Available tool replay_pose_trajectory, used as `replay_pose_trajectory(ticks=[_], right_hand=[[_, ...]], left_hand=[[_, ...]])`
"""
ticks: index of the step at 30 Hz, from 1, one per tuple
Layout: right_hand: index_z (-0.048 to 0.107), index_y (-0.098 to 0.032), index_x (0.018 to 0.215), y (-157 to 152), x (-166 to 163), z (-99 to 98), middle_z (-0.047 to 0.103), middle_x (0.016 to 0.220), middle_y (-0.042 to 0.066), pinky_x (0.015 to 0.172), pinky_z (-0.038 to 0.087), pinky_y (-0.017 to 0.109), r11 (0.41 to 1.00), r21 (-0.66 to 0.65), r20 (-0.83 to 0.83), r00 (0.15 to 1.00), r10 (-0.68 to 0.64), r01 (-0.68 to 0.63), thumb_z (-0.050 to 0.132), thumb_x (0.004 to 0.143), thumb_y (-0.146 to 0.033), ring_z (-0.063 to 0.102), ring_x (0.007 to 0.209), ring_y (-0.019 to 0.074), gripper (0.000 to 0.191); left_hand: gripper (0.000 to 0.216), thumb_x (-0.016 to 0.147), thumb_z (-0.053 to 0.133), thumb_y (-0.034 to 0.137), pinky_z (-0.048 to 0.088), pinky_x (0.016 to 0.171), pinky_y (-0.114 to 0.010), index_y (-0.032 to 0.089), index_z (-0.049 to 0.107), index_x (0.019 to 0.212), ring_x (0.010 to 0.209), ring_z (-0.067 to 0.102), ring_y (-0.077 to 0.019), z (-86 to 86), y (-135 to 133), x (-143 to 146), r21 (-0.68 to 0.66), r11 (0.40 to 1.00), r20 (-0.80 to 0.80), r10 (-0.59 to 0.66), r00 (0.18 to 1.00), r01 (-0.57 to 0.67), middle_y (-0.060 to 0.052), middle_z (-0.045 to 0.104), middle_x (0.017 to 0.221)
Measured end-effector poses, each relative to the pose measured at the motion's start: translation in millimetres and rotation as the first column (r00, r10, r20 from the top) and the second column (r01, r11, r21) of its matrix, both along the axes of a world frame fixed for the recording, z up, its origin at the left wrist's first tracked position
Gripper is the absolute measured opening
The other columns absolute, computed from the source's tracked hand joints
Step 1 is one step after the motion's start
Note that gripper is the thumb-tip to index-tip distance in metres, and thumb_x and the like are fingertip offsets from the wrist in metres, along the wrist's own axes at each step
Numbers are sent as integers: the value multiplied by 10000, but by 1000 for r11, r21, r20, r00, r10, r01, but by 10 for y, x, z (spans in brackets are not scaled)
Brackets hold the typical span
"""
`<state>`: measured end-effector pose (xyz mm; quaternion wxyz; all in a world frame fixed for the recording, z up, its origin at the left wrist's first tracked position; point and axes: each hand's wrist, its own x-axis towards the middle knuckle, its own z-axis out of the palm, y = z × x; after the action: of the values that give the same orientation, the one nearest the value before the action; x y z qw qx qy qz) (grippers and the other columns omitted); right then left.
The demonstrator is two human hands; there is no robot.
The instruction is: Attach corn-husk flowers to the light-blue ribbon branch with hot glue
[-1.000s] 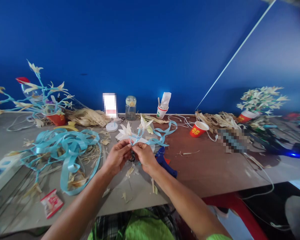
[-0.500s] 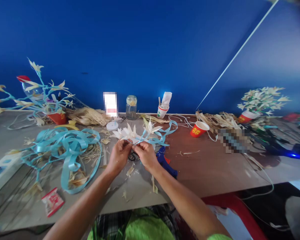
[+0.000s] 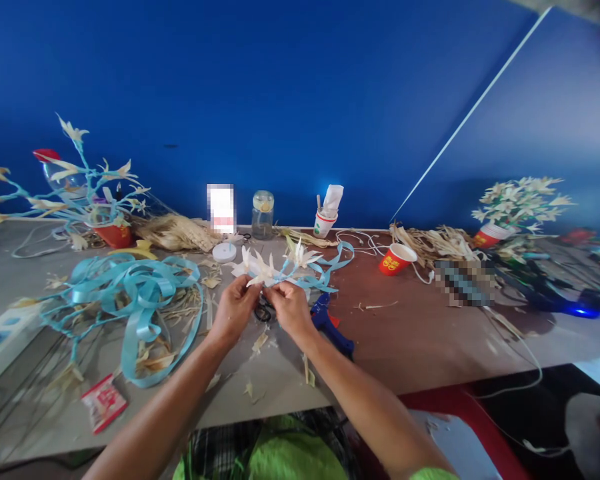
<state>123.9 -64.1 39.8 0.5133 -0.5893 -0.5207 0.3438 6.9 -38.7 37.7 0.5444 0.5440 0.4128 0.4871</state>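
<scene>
Between my hands, over the middle of the table, is a branch of pale husk flowers point(image 3: 264, 268) with a blue-wrapped stem. My left hand point(image 3: 236, 310) pinches it below the left blossoms, fingers closed. Close beside it, my right hand point(image 3: 291, 308) grips the blue stem with thumb and fingers pressed together. The exact grip points are partly hidden by the fingers. A blue ribbon point(image 3: 333, 267) curls out to the right behind my right hand. Just right of my right wrist lies a blue glue gun point(image 3: 330, 323). Black coiled wire point(image 3: 263, 311) shows under my hands.
A heap of blue ribbon point(image 3: 147, 287) covers the left of the table, near a red packet point(image 3: 105, 403). Along the back stand a glass jar point(image 3: 263, 217), a white cup point(image 3: 325, 224) and a red cup point(image 3: 396, 259). Flower arrangements point(image 3: 523, 200) stand at both ends.
The flower branch has turned slightly in my fingers, its left blossoms shifting a little. Both hands stay close together in nearly the same place, still closed on it.
</scene>
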Motion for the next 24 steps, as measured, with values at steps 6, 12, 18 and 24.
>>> replay_pose_trajectory(ticks=[6, 12, 18, 24], right_hand=[[520, -190, 543, 0, -1, 44, 495, 527, -35, 558, 326, 229, 1000, 10, 110, 994, -25, 24, 501, 727, -274, 434, 558, 115, 203], [514, -191, 532, -14, 31, 60, 443, 485, -41, 502, 280, 234, 995, -71, 21, 998, 65, -63, 507, 715, -278, 372, 499, 108, 202], [544, -188, 567, -46, 48, 2, 349, 445, -66, 478, 227, 235, 980, -147, -108, 987, 122, -137, 484, 747, -320, 302, 452, 97, 232], [548, -187, 581, -136, 63, 71, 348, 464, -64, 489, 238, 234, 968, -117, -155, 967, 201, -220, 509, 761, -337, 304, 471, 94, 238]], left_hand=[[171, 709, 611, 303, 325, 499, -211, 143, 618, 768, 526, 425, -94, 15, 16, 2, 44, 999, -107, 15, 994, -10, 25, 534, 599], [88, 690, 584, 241, 368, 569, -229, 154, 594, 701, 594, 476, -120, 35, 18, -13, 152, 985, -210, 114, 971, -83, 16, 573, 633], [58, 734, 520, 202, 375, 600, -245, 175, 571, 726, 628, 509, -141, -3, 3, -17, 307, 945, -346, 218, 913, -110, 9, 578, 663], [117, 790, 466, 167, 405, 698, -283, 193, 572, 749, 752, 557, -182, 9, 2, -37, 525, 851, -478, 320, 818, -26, -41, 613, 778]])
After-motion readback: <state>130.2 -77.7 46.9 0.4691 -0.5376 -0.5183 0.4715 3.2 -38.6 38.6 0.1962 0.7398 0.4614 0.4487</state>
